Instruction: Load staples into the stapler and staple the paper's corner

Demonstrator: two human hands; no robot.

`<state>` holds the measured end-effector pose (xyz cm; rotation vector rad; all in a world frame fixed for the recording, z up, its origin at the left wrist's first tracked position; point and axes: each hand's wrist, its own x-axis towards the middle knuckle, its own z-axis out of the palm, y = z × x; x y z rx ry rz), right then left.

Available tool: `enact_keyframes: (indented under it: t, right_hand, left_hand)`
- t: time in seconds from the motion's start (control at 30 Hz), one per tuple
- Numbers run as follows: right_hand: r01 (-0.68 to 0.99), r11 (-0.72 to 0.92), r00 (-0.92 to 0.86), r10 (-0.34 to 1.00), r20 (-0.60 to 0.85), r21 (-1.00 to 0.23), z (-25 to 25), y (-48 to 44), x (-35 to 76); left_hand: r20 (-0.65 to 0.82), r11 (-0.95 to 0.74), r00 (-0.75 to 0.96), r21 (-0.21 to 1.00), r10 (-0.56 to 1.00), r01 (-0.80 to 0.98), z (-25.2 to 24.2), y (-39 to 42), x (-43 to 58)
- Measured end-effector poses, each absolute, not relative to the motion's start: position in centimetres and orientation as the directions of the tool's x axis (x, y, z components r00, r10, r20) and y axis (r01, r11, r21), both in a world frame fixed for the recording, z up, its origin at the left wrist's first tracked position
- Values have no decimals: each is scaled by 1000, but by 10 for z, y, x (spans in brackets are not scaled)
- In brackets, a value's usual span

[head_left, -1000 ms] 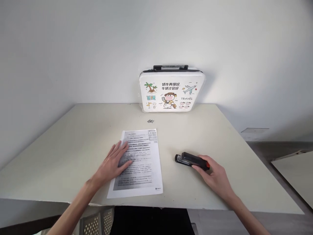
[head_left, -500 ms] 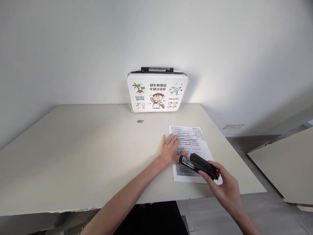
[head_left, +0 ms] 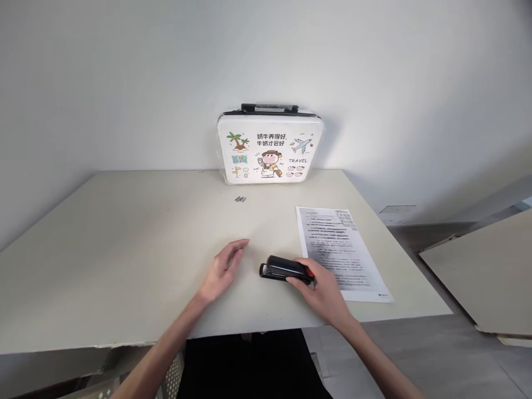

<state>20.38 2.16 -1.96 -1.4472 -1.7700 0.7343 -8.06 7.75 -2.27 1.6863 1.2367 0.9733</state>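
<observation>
My right hand [head_left: 326, 288] grips a black stapler [head_left: 286, 268] by its rear end, where a bit of red shows. The stapler's front points left, over the table to the left of the paper. My left hand [head_left: 223, 270] holds nothing; its fingers are loosely bent and its thumb is apart from them. Between that hand and the stapler is a small gap. A printed sheet of paper [head_left: 332, 244] lies flat on the right part of the table, partly covered by my right hand.
A white cartoon-printed case [head_left: 270, 147] with a black handle stands against the wall at the table's back. Small strips of staples [head_left: 240, 199] lie in front of it. The pale table [head_left: 124, 249] ends at a front edge near my body. A white panel [head_left: 482, 271] stands at right.
My right hand has carried the stapler left, off the sheet. My left hand has let go of the paper and drawn back left. The sheet lies slightly further right.
</observation>
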Motion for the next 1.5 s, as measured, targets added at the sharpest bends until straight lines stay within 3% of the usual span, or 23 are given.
enact_keyframes:
  t: [0.33, 0.63, 0.9, 1.0, 1.1, 1.2, 1.3, 1.5]
  right_hand:
    - [496, 229, -212, 967, 139, -838, -25, 36, 149]
    - [454, 192, -128, 980, 150, -870, -36, 27, 153]
    - [459, 195, -206, 972, 110, -867, -31, 30, 155]
    - [499, 223, -205, 969, 136, -837, -33, 28, 152]
    - [494, 279, -170, 960, 223, -823, -31, 22, 148]
    - [463, 514, -199, 854, 480, -722, -27, 15, 148]
    - [467, 723, -277, 666, 692, -509, -24, 10, 150]
    - [522, 799, -454, 556, 696, -298, -23, 7, 161]
  left_hand:
    - [98, -89, -12, 945, 995, 315, -18, 31, -116]
    - [95, -72, -54, 942, 994, 327, -20, 30, -112]
    - [88, -56, -104, 960, 991, 275, -23, 30, -115]
    - [54, -25, -124, 975, 991, 220, -20, 29, -110]
    - [-31, 40, -165, 998, 986, 48, -15, 27, -99]
    - [-188, 166, -84, 961, 978, -219, -11, 26, -89]
    - [-343, 341, 70, 853, 937, -394, -8, 29, -84]
    - [-360, 374, 122, 803, 925, -464, -8, 31, -79]
